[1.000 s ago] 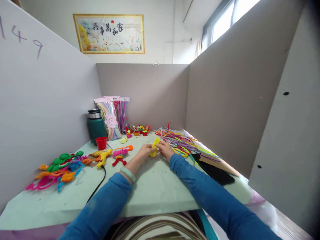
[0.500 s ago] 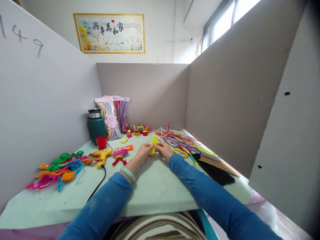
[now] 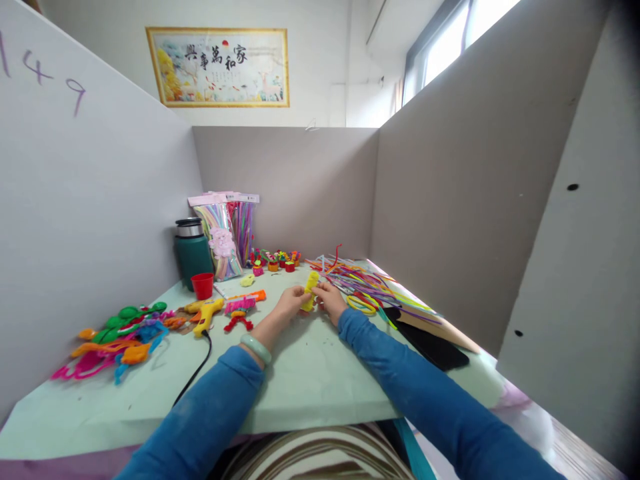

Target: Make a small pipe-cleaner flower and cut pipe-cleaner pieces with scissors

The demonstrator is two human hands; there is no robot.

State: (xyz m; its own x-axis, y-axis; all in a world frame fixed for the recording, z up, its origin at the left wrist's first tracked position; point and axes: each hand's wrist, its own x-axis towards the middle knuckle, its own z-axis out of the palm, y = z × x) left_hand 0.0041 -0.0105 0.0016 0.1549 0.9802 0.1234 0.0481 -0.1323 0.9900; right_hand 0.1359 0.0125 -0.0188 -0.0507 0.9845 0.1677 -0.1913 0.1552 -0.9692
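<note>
Both my hands meet over the middle of the pale green table [image 3: 310, 380]. My left hand [image 3: 289, 303] and my right hand [image 3: 330, 300] are closed on a short yellow fuzzy pipe-cleaner piece [image 3: 310, 288], which stands tilted between the fingertips. A pale green bangle [image 3: 255, 347] sits on my left wrist. Both sleeves are blue.
Loose coloured pipe cleaners [image 3: 370, 283] and yellow-handled scissors [image 3: 361, 304] lie right of my hands. A yellow glue gun [image 3: 206, 315], red cup [image 3: 203, 285], green flask [image 3: 191, 251], pipe-cleaner packs [image 3: 225, 233] and finished figures [image 3: 117, 337] are to the left. Grey partition walls enclose the table.
The yellow piece has been turned slightly between my fingers, from leaning to more upright and back to a tilt. My hands stay in the same spot.
</note>
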